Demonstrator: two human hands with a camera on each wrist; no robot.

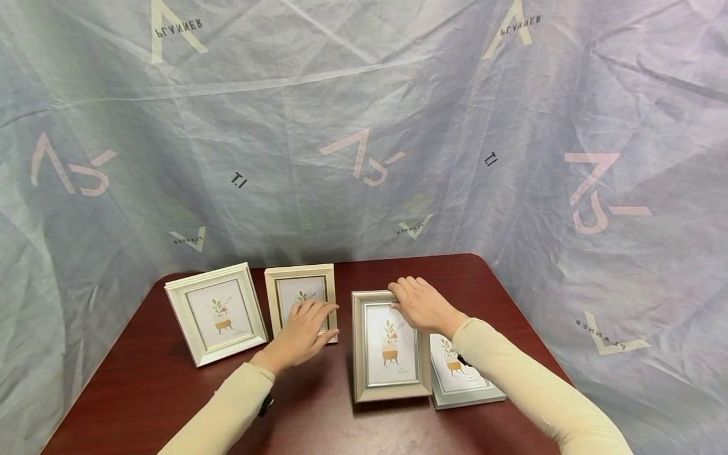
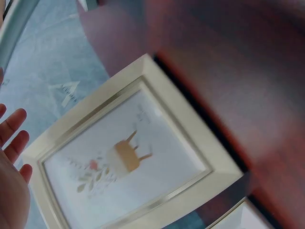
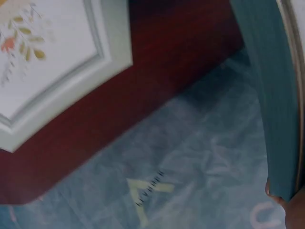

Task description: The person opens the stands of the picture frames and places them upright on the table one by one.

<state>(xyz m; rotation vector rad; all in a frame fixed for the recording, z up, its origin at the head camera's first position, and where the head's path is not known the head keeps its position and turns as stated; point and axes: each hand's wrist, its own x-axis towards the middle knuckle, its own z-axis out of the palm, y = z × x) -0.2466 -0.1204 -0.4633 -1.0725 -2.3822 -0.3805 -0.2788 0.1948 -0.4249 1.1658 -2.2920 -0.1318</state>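
Gripped the silvery frame [image 1: 391,347] by its top edge with the right hand [image 1: 425,306], just beside the white frame [image 1: 457,376]; spread the left hand [image 1: 301,333], fingers empty, before the cream frame [image 1: 296,294]; seemed mid-placing on the table [image 1: 318,411]; probably called next for levelling, then release.

I see the right hand [image 1: 423,303] holding the top right corner of a pale beige picture frame [image 1: 390,357] with a silver line inside, which is up on end and hides part of a white frame [image 1: 457,373] leaning back beside it. The left hand [image 1: 303,332] is by a cream frame [image 1: 297,285], and left of that an off-white frame [image 1: 217,315] stands turned a bit on the dark red table [image 1: 318,411]. Each one shows a leafy plant.
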